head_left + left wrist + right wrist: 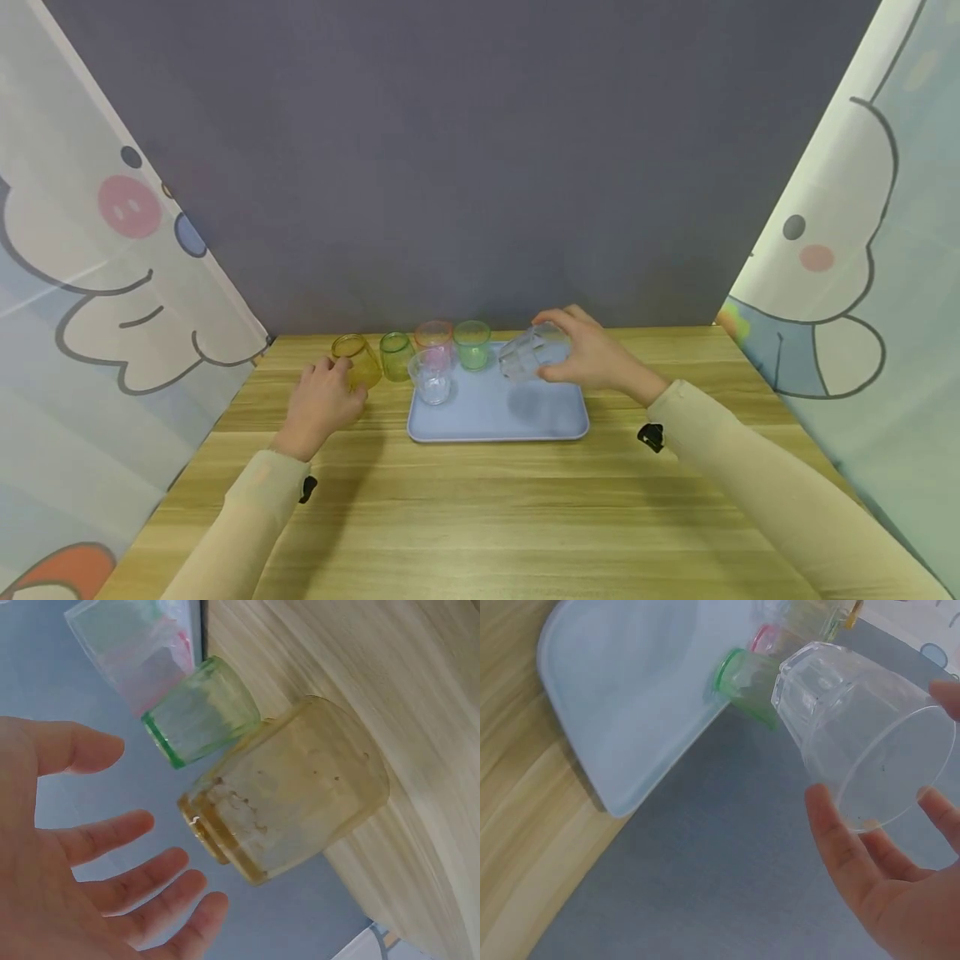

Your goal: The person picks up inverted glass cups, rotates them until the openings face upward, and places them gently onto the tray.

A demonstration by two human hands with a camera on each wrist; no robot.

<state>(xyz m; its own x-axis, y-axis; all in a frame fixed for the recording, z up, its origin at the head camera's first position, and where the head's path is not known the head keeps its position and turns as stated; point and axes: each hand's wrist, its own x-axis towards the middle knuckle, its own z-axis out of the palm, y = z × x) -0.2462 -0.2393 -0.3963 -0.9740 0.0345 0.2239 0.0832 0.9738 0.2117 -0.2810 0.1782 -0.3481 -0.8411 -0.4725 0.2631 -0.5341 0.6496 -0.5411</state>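
Observation:
On the wooden table, left of the tray, stands a yellow transparent cup [363,367], its wider end down. My left hand [324,404] is right beside it; in the left wrist view its fingers [142,889] are spread and apart from the cup. Over the right part of the pale blue tray [495,421], my right hand [596,354] holds a clear cup [855,720] by its rim end between fingers and thumb. This cup is tilted, with its narrow base towards the left.
A small green cup [396,358] stands between the yellow cup and the tray. On the tray's left part are a pink cup [433,335], a light green cup [472,346] and another clear cup [432,383]. A grey panel [480,167] rises behind the table.

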